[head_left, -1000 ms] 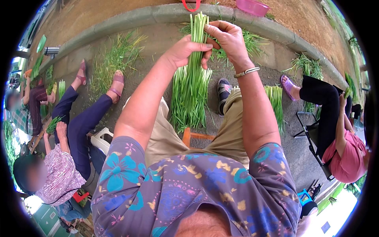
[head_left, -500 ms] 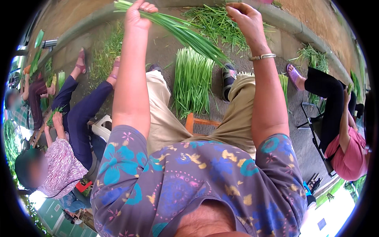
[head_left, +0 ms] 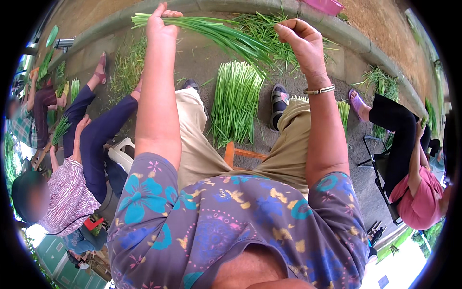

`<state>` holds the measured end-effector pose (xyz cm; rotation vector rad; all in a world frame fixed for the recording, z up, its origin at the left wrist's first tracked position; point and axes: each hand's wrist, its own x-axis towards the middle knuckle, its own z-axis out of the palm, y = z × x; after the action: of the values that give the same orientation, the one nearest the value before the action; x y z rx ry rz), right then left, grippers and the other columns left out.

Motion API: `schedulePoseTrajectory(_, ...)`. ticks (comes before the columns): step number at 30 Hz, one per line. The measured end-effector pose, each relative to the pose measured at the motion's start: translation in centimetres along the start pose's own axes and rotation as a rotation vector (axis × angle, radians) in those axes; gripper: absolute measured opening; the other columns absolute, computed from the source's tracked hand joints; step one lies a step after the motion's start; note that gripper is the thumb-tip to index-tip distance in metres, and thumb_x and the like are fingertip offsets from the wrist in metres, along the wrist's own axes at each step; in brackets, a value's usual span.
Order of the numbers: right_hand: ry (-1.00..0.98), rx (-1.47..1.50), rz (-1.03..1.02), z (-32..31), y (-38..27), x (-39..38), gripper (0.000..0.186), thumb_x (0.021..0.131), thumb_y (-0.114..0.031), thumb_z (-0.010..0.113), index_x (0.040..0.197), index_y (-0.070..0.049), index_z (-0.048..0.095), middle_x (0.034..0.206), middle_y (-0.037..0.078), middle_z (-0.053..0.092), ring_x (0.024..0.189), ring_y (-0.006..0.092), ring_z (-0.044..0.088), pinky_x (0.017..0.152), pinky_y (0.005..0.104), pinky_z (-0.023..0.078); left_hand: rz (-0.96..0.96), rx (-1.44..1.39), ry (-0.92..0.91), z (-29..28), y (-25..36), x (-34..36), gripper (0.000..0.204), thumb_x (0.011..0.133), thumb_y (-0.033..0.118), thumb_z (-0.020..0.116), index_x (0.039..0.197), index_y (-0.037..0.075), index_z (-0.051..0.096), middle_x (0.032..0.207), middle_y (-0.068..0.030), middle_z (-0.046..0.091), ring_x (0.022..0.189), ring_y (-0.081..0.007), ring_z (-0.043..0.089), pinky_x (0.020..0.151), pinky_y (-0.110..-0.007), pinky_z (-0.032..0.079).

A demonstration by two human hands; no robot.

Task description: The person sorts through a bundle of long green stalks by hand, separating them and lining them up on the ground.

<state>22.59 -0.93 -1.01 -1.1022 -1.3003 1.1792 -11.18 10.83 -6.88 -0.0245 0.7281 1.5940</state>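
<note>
Dark pavement (head_left: 358,192) is lying beneath the hands, bearing a stack of chive-like greens (head_left: 237,103) between and bodyward of them; trimmings (head_left: 267,36) are lying just left of the right hand (head_left: 303,41), a curb (head_left: 365,53) running beyond. The left hand (head_left: 162,21) is gripping a chive-like bunch (head_left: 216,31) near its pale ends, leaves drooping rightward. The right is curling, thumb near forefinger; pinch contents: cannot tell. Both arms are reaching forward, hands well apart.
</note>
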Motion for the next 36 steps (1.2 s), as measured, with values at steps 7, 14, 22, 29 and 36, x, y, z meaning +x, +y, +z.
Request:
schedulePoseTrajectory(7,-0.054,-0.109,-0.140,1.3,-0.2,-0.7,0.012,0.076,-0.011,0.069,0.080,-0.002,0.065,0.073,-0.001,0.062,0.066,0.0034,0.053,0.060,0.0199,0.045,0.166,0.029,0.193,2.5,-1.7,-3.1,0.012,0.088,0.012,0.053,0.092,0.001,0.049,0.056,-0.0018,0.037,0.049,-0.0159,0.041,0.052,-0.035,0.044)
schedulePoseTrajectory(14,-0.308,-0.511,-0.227,5.5,0.9,-3.5,0.012,0.082,-0.012,0.061,0.085,-0.001,0.064,0.073,-0.002,0.058,0.064,0.0050,0.053,0.056,0.0194,0.045,0.241,-0.128,0.254,1.2,0.7,-2.1,0.017,0.091,0.019,0.047,0.094,0.002,0.046,0.072,-0.0071,0.043,0.060,-0.0223,0.046,0.056,-0.038,0.046)
schedulePoseTrajectory(22,-0.024,0.322,0.335,6.8,1.8,-1.9,0.021,0.079,-0.009,0.065,0.094,0.005,0.061,0.072,0.004,0.060,0.053,0.0091,0.055,0.046,0.0213,0.046,0.223,-0.076,0.209,1.9,-1.2,-2.5,0.018,0.091,0.021,0.047,0.092,0.003,0.044,0.071,-0.0078,0.045,0.058,-0.0221,0.045,0.056,-0.037,0.046)
schedulePoseTrajectory(29,0.067,0.372,0.323,7.7,2.1,-1.0,0.028,0.078,-0.009,0.066,0.100,0.005,0.058,0.074,0.006,0.061,0.054,0.0096,0.056,0.044,0.0217,0.047,0.211,-0.044,0.221,3.1,-2.7,-3.7,0.015,0.088,0.019,0.053,0.086,0.005,0.048,0.063,-0.0022,0.042,0.053,-0.0188,0.044,0.054,-0.038,0.046)
schedulePoseTrajectory(36,0.053,0.368,0.331,8.0,2.2,-0.8,0.023,0.078,-0.012,0.067,0.093,0.005,0.062,0.074,0.006,0.061,0.055,0.0100,0.056,0.043,0.0218,0.047,0.213,-0.005,0.157,3.3,-3.0,-4.3,0.015,0.088,0.017,0.053,0.086,0.004,0.048,0.059,-0.0018,0.038,0.049,-0.0189,0.041,0.051,-0.038,0.044)
